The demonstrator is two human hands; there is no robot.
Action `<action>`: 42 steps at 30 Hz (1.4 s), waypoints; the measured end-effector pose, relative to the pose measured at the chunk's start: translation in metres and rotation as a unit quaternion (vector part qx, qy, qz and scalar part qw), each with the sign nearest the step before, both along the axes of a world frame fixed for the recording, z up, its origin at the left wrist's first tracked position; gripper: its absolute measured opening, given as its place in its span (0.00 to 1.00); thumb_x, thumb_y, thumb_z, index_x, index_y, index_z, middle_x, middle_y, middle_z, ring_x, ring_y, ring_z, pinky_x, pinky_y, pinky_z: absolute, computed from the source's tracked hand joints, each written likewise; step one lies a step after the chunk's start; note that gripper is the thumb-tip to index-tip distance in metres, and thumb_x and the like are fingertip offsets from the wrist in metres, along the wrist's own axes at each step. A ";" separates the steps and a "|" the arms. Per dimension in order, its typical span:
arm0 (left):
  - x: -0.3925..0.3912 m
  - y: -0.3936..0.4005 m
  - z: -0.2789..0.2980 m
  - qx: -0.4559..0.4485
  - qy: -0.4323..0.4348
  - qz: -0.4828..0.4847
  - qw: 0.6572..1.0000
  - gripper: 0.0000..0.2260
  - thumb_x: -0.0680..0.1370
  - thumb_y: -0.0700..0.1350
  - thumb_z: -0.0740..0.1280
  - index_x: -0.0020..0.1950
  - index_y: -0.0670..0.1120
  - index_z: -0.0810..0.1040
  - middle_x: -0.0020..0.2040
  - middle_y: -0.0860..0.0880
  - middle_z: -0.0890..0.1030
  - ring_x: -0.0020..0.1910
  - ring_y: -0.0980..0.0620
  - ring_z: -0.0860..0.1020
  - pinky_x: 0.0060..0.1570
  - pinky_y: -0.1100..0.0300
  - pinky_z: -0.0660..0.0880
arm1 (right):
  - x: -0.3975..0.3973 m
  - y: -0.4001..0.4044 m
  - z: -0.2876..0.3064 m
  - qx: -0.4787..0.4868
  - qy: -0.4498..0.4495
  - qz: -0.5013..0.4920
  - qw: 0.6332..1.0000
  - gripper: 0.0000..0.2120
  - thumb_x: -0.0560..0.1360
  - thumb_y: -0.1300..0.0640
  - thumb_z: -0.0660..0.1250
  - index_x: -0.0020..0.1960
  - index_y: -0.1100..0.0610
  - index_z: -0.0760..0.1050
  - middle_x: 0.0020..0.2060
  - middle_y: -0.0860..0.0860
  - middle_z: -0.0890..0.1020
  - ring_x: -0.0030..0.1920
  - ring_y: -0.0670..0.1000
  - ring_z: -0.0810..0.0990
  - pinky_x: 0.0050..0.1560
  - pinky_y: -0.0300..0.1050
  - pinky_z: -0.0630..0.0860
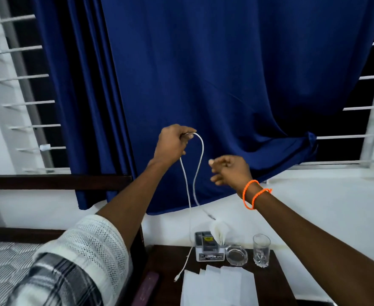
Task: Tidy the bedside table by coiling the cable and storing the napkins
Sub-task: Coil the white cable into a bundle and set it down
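Flat white paper napkins (219, 286) lie loose at the near edge of the dark wooden bedside table (276, 281), not yet stored. Just behind, a folded stack stands in the grey holder (207, 247), beside a glass ashtray (236, 255) and clear tumbler (261, 250). Up high, the left hand (172, 144) pinches the thin white cable (201, 155), lifted so its plug end trails to the table. Right hand (230, 171), loosely parted and holding nothing, looks ready to catch the hanging strand for a loop.

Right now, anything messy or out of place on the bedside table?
Yes. Loose white napkins lie overlapping across the front of the bedside table instead of in the holder. The white cable, uncoiled, hangs from the left hand, its plug end trailing on the table.
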State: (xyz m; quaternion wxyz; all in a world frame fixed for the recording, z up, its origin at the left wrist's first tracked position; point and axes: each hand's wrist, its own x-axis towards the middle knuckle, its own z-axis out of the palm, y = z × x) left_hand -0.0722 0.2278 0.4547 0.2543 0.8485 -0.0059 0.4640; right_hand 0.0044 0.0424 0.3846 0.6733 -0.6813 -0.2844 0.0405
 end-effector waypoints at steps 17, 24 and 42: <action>-0.028 -0.005 -0.011 0.030 0.004 0.102 0.994 0.05 0.82 0.46 0.67 0.51 0.46 0.81 0.36 0.50 0.81 0.33 0.51 0.80 0.33 0.56 0.78 | -0.024 0.034 0.094 0.006 -0.220 -0.063 0.973 0.08 0.80 0.60 0.67 0.43 0.60 0.81 0.31 0.53 0.83 0.28 0.47 0.85 0.30 0.35 0.79; -0.032 -0.002 -0.037 -0.129 0.023 0.019 0.991 0.05 0.80 0.44 0.70 0.47 0.45 0.84 0.31 0.47 0.84 0.29 0.50 0.84 0.28 0.59 0.81 | -0.004 0.016 0.107 0.071 -0.107 -0.051 0.990 0.09 0.80 0.62 0.67 0.40 0.58 0.79 0.34 0.57 0.82 0.31 0.54 0.86 0.32 0.45 0.83; -0.021 -0.010 0.015 -0.019 -0.036 0.015 0.999 0.08 0.81 0.38 0.68 0.57 0.41 0.84 0.39 0.49 0.84 0.35 0.54 0.84 0.40 0.63 0.83 | -0.008 0.020 0.085 -0.064 -0.217 -0.060 0.972 0.14 0.75 0.43 0.71 0.46 0.55 0.81 0.37 0.52 0.86 0.26 0.49 0.80 0.30 0.47 0.80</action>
